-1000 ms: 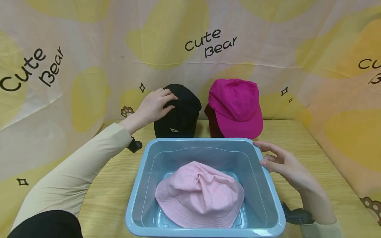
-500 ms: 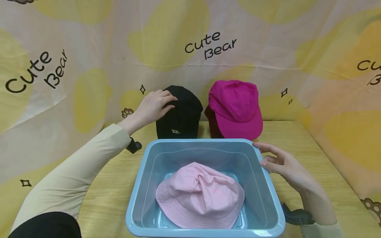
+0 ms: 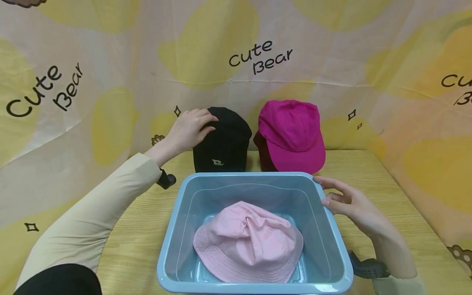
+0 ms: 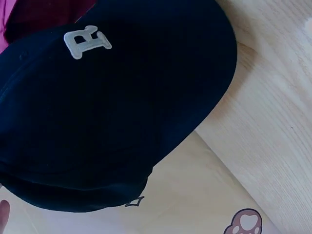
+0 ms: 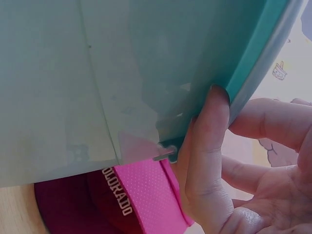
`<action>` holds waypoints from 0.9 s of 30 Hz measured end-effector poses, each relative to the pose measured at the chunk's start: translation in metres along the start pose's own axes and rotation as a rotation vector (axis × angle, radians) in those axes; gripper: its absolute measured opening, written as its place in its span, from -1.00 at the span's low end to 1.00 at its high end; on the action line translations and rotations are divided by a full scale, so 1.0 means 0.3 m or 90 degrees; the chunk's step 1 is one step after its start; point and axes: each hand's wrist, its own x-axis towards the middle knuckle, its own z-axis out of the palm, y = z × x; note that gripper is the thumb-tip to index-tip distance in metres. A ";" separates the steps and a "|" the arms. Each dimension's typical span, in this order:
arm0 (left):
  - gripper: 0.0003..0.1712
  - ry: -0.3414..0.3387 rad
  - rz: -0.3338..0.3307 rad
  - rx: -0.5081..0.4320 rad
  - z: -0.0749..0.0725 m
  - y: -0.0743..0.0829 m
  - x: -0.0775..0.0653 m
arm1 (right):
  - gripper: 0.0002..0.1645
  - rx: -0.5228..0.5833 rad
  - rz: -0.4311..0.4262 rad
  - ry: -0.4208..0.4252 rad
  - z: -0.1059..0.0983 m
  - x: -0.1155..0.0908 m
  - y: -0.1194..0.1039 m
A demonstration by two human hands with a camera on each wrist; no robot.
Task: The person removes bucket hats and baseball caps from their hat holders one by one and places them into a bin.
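My left hand is at the upper left of a black baseball cap, its fingertips overlapping the crown and a gap between thumb and forefinger. In the left wrist view the cap's pale embroidered letter shows, with a sliver of fingertip at the left edge. A light blue plastic basin stands in front, a pink bucket hat lying in it. My right hand pinches the basin's right rim near the far corner, fingers on either side of it in the right wrist view.
A bright magenta cap stands right of the black one, partly covering a dark red cap; its lettering shows in the right wrist view. All stand on a wooden table before a printed cloth. A black rounded shape fills the lower left corner.
The black cap has turned slightly to the right, then stays in place. My left hand has drawn back a little to the left. My right hand and the basin have hardly moved.
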 end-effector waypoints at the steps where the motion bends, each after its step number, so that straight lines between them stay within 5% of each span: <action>1: -0.76 0.004 0.001 -0.001 -0.002 0.000 0.003 | -0.39 -0.001 0.000 0.000 0.000 0.000 0.000; 27: -0.77 0.025 -0.069 -0.009 -0.059 0.004 0.058 | -0.39 -0.008 0.004 -0.004 -0.008 -0.002 0.000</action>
